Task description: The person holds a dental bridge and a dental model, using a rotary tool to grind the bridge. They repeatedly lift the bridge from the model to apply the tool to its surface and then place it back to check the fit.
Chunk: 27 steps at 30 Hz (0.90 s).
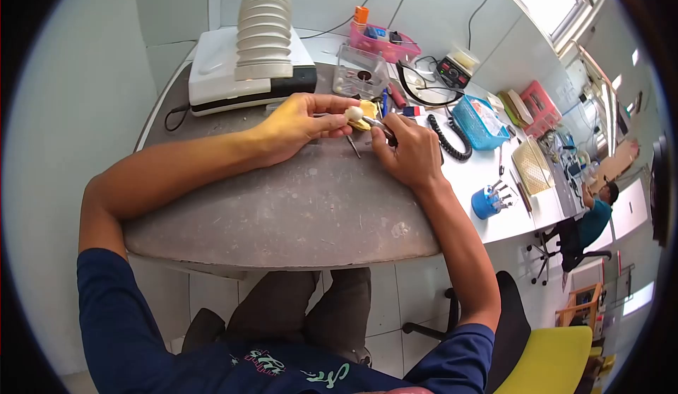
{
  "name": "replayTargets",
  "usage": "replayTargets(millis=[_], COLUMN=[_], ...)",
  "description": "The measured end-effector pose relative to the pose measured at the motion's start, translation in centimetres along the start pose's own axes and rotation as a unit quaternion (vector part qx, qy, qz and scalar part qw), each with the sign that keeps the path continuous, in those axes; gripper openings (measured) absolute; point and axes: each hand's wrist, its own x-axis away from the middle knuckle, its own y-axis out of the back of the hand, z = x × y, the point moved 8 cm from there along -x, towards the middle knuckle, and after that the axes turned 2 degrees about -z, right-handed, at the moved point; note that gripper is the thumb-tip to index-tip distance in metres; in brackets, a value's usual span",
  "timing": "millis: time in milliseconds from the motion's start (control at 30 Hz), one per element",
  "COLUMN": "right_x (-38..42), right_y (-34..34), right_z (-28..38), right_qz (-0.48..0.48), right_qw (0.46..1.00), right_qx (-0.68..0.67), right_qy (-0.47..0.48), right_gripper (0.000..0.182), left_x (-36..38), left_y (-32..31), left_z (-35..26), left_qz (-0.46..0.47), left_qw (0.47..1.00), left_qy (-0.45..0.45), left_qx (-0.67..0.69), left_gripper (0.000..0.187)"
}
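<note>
My left hand [311,122] is closed in a pinch on a small off-white piece [354,114] above the grey worktop [282,203]. My right hand [409,146] grips a dark pen-like tool [382,128], whose light metal tip points left and meets or nearly meets the piece. Just behind the piece lies a yellow object [368,109], partly hidden by it. A thin metal instrument [353,146] rests on the worktop below my fingers.
Behind my left hand stands a white box with a ribbed hose [264,33]. Further right are a clear case [360,72], a pink tray [385,46], a control box [453,73], a blue basket [481,122] and a blue cup [484,203]. Another person [597,217] sits far right.
</note>
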Motion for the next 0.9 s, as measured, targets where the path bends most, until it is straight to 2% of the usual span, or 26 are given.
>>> replayTargets(millis=[167,333,900], right_x=[0.2,0.3,0.4], right_y=[0.4,0.4,0.6], right_z=[0.3,-0.2,-0.4], right_qz=[-0.038,-0.027,-0.033], right_qw=[0.998,0.999,0.999], right_qx=[-0.016,-0.021,-0.017], right_qy=[0.038,0.02,0.02], right_gripper=[0.027,0.029,0.03], left_x=[0.1,0.2,-0.2], left_y=[-0.6,-0.5,0.2], left_z=[-0.7,-0.8,-0.2], left_qz=[-0.023,-0.051,-0.048], left_qw=[1.0,0.999,0.999], left_qy=[-0.017,-0.004,-0.01], left_qx=[-0.001,-0.001,-0.011], left_gripper=[0.044,0.044,0.043])
